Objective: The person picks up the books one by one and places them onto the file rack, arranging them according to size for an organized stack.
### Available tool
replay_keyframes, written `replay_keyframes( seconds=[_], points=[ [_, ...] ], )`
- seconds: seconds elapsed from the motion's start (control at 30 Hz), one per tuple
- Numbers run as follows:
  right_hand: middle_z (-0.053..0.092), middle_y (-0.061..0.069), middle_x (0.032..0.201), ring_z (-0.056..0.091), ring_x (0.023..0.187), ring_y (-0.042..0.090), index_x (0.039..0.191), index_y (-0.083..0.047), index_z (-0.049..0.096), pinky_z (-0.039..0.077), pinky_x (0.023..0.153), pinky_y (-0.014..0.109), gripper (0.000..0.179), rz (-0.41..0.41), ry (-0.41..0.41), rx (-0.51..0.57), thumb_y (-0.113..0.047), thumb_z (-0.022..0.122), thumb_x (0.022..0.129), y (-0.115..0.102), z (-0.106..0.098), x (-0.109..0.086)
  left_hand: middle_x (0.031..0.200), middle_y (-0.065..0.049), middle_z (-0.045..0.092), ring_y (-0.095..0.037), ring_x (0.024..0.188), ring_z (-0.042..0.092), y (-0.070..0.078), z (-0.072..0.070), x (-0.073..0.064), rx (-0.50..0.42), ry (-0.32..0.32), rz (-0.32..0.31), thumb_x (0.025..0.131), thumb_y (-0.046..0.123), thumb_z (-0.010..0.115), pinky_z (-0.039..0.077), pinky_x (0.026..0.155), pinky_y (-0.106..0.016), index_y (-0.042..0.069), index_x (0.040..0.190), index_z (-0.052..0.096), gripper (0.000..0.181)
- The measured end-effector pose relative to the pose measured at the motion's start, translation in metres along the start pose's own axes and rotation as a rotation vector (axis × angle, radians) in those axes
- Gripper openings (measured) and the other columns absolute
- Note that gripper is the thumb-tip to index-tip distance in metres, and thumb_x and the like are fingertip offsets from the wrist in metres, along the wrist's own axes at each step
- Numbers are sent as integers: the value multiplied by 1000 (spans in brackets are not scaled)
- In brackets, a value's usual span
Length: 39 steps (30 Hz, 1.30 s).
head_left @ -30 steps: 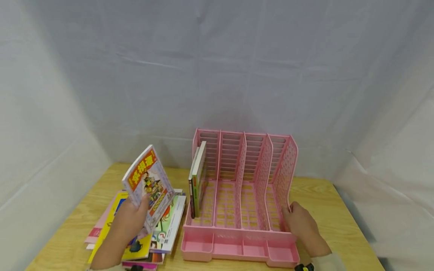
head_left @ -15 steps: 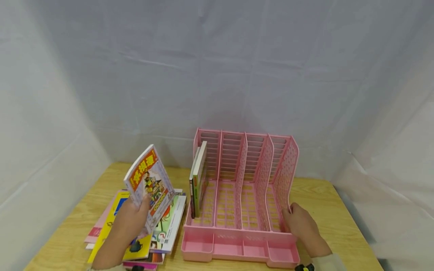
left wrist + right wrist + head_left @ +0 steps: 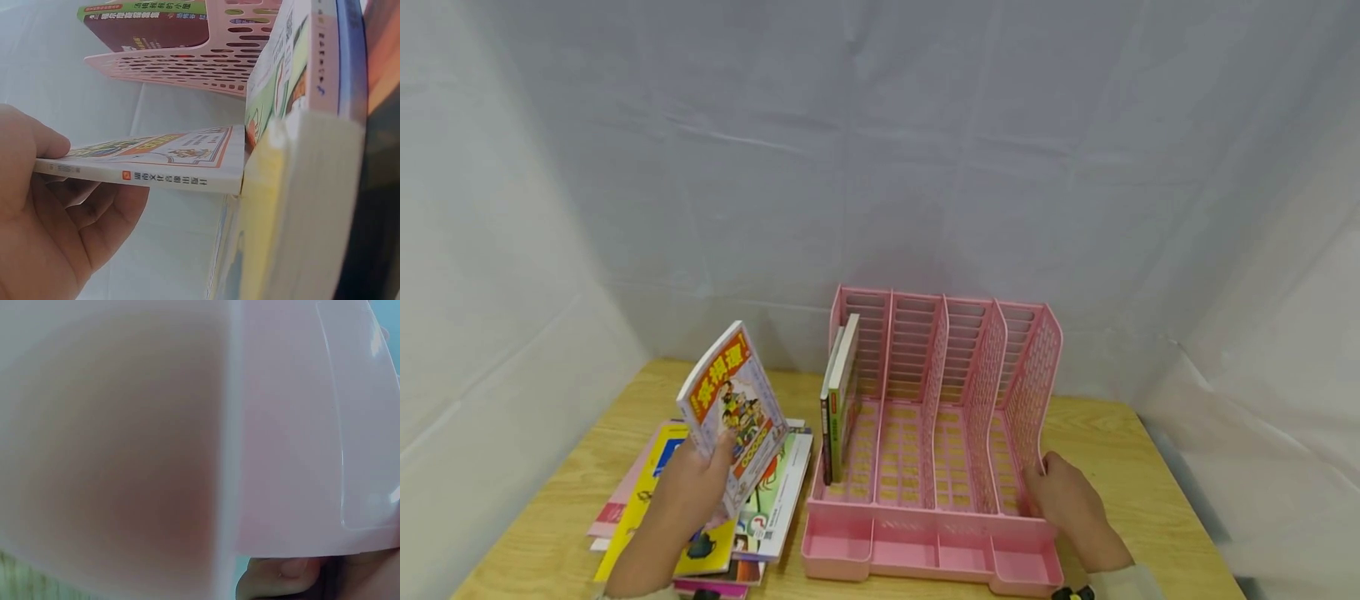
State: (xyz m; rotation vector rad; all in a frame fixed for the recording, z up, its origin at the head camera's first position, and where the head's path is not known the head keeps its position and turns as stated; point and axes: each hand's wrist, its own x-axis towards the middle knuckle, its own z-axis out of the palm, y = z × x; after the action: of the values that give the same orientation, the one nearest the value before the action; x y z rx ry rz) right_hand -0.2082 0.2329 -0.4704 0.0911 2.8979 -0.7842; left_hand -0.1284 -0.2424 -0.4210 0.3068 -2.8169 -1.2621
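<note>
Over the left half of the surface, a tilted book is pinched between the thumb and fingers of our left hand, above a fanned pile of books. To the pile's right stands the pink rack, reaching toward the back edge. Its leftmost slot holds two upright books, one dark-spined, one green-spined; a tray of four compartments runs along its front. Our right hand grips the rack's right wall near the front. From the head we see the pinched book's cover, its yellow title on red; only the left wrist view shows us its lettered white spine. The right wrist view adds a fingertip below smooth pink plastic. Compared with half a second ago, both our hands and that book have barely moved.
</note>
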Motion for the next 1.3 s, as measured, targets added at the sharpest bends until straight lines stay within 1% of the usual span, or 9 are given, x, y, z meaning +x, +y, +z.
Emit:
replay_keyframes(
  seconds=[0.33, 0.57, 0.83, 1.0, 1.13, 1.3],
  points=[
    [59, 9, 81, 55, 73, 25, 99, -1, 60, 44, 60, 38, 41, 9, 0, 3, -39, 43, 105, 1, 0, 0, 141, -35, 55, -47, 113, 67, 0, 1, 0, -9, 10, 3, 109, 58, 29, 59, 83, -59, -4, 156, 32, 78],
    [61, 9, 83, 57, 75, 25, 101, 0, 60, 46, 62, 39, 41, 15, -6, 4, -38, 44, 104, -1, -1, 1, 142, -35, 54, -47, 115, 66, 0, 1, 0, -19, 11, -3, 109, 57, 29, 59, 85, -58, -3, 157, 31, 77],
    [61, 9, 84, 57, 76, 25, 102, 0, 60, 46, 63, 40, 41, 9, -3, 9, -38, 45, 105, -1, 0, 1, 143, -35, 53, -46, 115, 66, 0, 2, 0, -9, 5, -20, 108, 59, 27, 58, 86, -59, -3, 157, 30, 80],
    [61, 9, 84, 57, 76, 25, 101, -1, 60, 46, 63, 41, 37, 1, 1, 3, -35, 47, 104, -1, 0, 1, 142, -34, 54, -45, 114, 67, -1, 3, 1, 7, 7, -27, 108, 59, 28, 58, 88, -58, -3, 157, 31, 79],
    [61, 9, 83, 57, 76, 25, 102, -1, 60, 46, 63, 41, 37, -3, 0, -1, -35, 47, 104, -1, 0, 1, 141, -34, 55, -44, 111, 68, -1, 3, 1, 12, 9, -25, 108, 59, 29, 59, 86, -58, -4, 156, 31, 79],
    [60, 9, 83, 57, 76, 25, 104, 0, 60, 46, 64, 41, 39, -2, -11, 2, -36, 45, 105, -1, 0, 1, 143, -34, 54, -46, 114, 67, 0, 3, 1, 13, 10, -23, 108, 59, 28, 58, 88, -59, -3, 157, 30, 79]
  ],
)
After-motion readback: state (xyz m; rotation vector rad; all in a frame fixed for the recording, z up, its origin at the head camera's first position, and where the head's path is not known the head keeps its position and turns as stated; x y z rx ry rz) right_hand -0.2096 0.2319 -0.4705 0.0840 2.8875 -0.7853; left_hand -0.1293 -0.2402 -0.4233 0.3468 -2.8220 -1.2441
